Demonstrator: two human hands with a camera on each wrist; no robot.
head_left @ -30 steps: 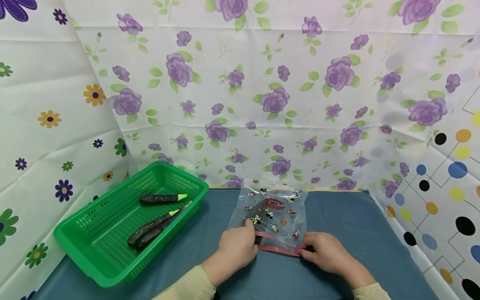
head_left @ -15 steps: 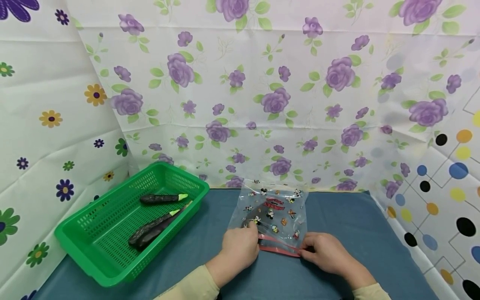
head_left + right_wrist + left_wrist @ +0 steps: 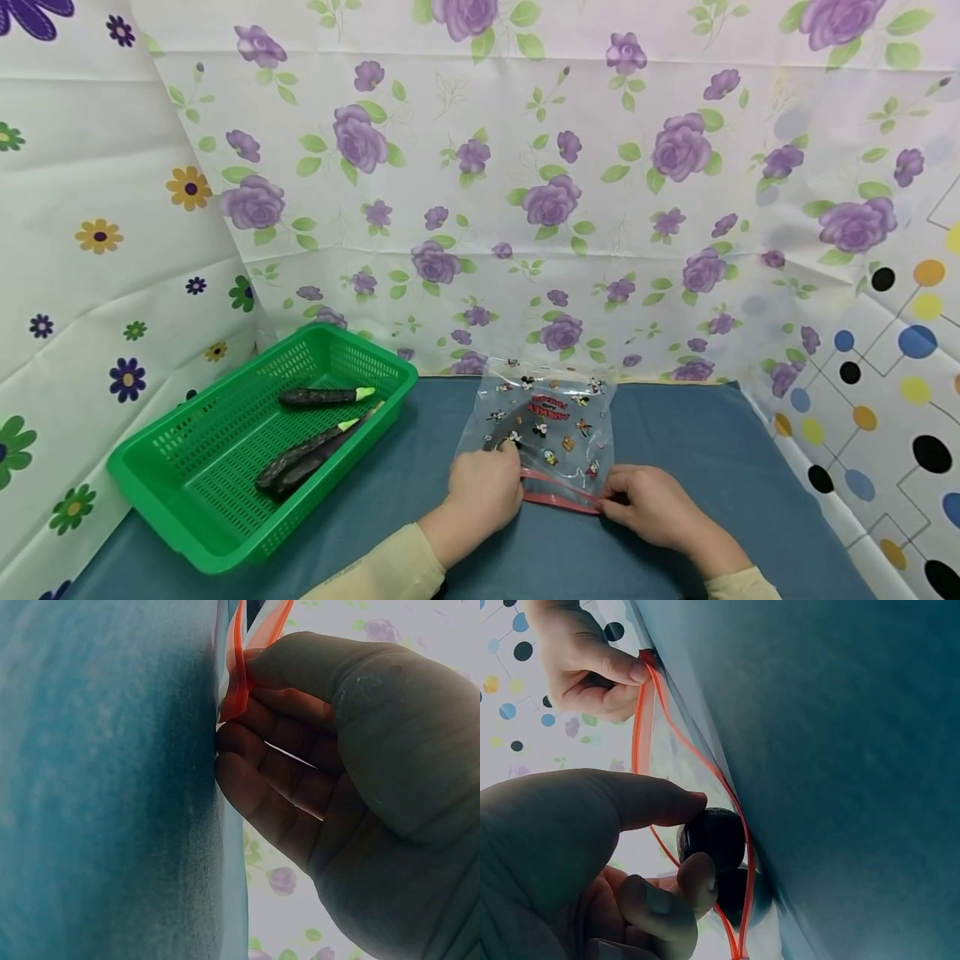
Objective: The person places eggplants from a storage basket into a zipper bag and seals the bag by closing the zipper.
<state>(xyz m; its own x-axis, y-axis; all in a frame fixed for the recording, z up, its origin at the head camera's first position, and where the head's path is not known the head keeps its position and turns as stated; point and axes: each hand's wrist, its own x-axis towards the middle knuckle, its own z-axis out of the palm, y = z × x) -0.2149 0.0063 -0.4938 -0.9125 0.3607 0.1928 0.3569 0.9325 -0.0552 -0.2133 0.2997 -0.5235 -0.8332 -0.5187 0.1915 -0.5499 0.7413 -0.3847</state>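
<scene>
Zip bag (image 3: 558, 429), clear plastic with small cartoon figures and red lettering reading upside down, is lying on the blue tablecloth (image 3: 690, 442) at centre, its mouth facing the person. Red-pink zip strips (image 3: 558, 502) are edging the mouth and, in the left wrist view, are parting into a long loop. Left hand (image 3: 483, 493) is reaching to the left side of the mouth and grasping an eggplant (image 3: 714, 838) by its dark rounded end, thumb tip resting on one side, fingers curling on the other. A second dark end (image 3: 732, 886), apparently another eggplant, is showing just beside it, zip strip crossing in front; how far both are extending into the bag is hard to tell through the print. Right hand (image 3: 651, 502) is pinching the right corner of the zip strips between thumb and forefinger, the other fingers bending loosely below. Green plastic basket (image 3: 161, 512), perforated, is standing on the left, well apart from the bag. Inside it, one eggplant with a pale green tip (image 3: 318, 398) is lying toward the far end; two more (image 3: 300, 454) are lying close together along the right wall. Pale sleeves (image 3: 386, 567) are covering both forearms. Purple-rose cloth (image 3: 480, 208) is hanging behind, daisy-print cloth (image 3: 67, 283) at left, dotted cloth (image 3: 900, 417) at right.
</scene>
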